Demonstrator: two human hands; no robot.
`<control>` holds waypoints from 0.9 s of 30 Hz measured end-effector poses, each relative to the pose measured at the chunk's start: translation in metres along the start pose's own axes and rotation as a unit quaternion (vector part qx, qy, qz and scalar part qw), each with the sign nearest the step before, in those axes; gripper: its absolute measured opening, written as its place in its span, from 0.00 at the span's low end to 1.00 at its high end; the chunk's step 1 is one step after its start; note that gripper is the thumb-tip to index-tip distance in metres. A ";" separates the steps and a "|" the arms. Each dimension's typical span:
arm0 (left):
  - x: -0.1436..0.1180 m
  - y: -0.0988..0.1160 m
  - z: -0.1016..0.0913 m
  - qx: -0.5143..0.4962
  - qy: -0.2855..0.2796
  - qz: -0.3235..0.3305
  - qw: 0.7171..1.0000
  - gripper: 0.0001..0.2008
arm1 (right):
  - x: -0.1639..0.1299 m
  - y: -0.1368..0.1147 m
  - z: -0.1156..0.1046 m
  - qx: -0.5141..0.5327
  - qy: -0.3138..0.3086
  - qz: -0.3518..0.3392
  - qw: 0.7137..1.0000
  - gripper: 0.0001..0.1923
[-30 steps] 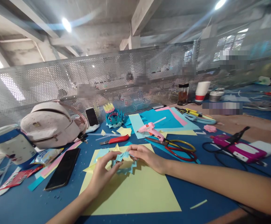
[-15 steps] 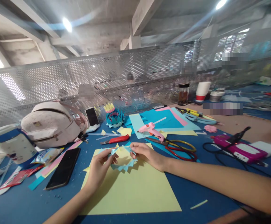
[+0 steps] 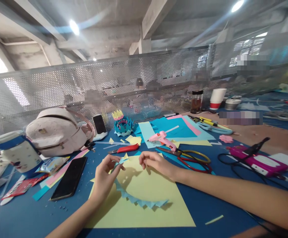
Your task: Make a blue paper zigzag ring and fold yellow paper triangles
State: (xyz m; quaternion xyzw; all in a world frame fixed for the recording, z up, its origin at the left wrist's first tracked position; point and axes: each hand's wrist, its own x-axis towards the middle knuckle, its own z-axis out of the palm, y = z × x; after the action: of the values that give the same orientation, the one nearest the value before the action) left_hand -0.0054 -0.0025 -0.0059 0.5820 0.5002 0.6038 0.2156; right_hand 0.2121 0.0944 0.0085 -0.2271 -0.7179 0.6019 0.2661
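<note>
My left hand (image 3: 106,175) pinches one end of a light blue zigzag paper strip (image 3: 139,199). The strip hangs down from my fingers and curves to the right over a large yellow paper sheet (image 3: 146,211) on the blue table. My right hand (image 3: 154,162) hovers just right of the left one with its fingers curled, and I see nothing in it. A small yellow paper point shows beside my left fingertips.
Scissors (image 3: 191,158), a pink glue gun (image 3: 162,138) and a red utility knife (image 3: 124,148) lie behind the hands. A black phone (image 3: 68,178), a pink backpack (image 3: 57,130) and a cup stand left. A paper crown (image 3: 122,124), coloured sheets (image 3: 176,127) and cables sit farther back and right.
The folded blue strip has been let out from a bunch between both hands into a long curved band. My right hand released it; the left still holds its end.
</note>
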 end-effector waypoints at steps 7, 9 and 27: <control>-0.001 -0.006 -0.003 0.021 -0.002 0.031 0.999 0.02 | -0.024 -0.010 -0.040 -0.112 0.061 -0.021 0.992 0.13; -0.001 -0.009 -0.003 0.042 -0.004 0.032 0.999 0.02 | -0.034 -0.011 -0.061 -0.113 0.144 -0.019 0.983 0.15; -0.002 -0.006 -0.008 0.117 -0.002 0.103 0.988 0.07 | 0.014 0.010 -0.125 -0.275 0.164 0.085 0.943 0.22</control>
State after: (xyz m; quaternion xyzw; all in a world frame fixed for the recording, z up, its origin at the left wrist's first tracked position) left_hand -0.0138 -0.0045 -0.0109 0.6526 0.5043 0.5592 0.0841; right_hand 0.2838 0.1983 0.0170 -0.4470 -0.7803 0.3553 0.2552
